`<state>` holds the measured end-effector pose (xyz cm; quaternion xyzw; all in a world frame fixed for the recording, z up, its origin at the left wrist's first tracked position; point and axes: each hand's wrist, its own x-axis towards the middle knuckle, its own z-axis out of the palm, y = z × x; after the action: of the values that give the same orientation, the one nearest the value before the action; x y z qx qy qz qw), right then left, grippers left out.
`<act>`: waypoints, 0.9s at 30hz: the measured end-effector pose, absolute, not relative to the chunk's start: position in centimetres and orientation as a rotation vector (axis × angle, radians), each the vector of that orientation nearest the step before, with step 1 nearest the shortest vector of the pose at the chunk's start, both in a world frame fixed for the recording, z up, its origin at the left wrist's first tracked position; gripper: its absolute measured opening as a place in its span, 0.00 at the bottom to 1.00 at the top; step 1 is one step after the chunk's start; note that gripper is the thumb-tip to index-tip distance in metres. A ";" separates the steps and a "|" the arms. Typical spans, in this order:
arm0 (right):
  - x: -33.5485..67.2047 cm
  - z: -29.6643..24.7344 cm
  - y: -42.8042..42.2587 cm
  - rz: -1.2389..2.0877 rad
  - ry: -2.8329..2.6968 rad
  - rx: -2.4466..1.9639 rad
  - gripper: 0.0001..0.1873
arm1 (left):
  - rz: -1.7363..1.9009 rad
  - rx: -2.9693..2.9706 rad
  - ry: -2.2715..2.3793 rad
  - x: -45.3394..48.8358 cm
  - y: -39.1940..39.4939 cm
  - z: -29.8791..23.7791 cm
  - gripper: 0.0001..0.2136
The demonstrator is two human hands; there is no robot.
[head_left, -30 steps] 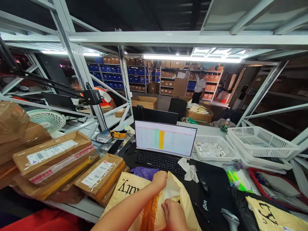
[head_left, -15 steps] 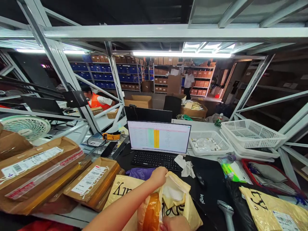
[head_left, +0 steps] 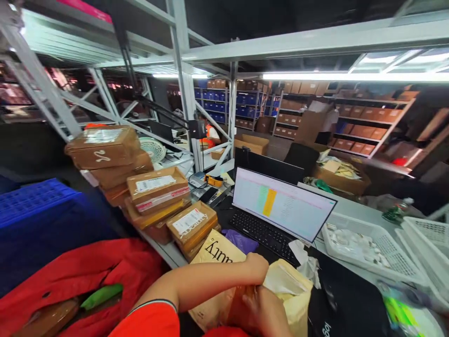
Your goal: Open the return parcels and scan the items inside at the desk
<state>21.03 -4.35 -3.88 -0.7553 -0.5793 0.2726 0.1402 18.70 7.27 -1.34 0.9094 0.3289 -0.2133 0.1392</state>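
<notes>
The left hand was clenched on the open lip of a yellow mailer bag that lay at the near edge of the counter. The right hand, just at its 6 o'clock, grasped an orange-brown packet sitting in the bag's mouth. A crumpled tissue lay at 2 o'clock, touching the bag. A purple wrapper lay at 11 o'clock beside the keyboard, with the lit screen at 12. Stacked brown parcels stood at 10 o'clock, a white basket at 2, and a red bag at 9.
</notes>
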 end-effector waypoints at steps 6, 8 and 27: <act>20.7 -5.9 -2.8 0.833 -1.585 -2.123 0.21 | -0.501 2.591 0.963 16.9 8.5 -0.9 0.12; 20.5 -6.6 -2.7 0.798 -1.608 -2.166 0.20 | -0.454 2.604 0.961 16.5 8.7 -1.1 0.11; 21.1 -4.3 -7.9 0.865 -1.388 -2.438 0.19 | -0.358 2.554 0.938 21.2 8.9 -3.2 0.14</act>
<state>21.11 -7.87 -4.29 -0.8261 -0.4702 0.2931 0.1028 21.22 8.91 -3.21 0.9123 0.3353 -0.1278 0.1975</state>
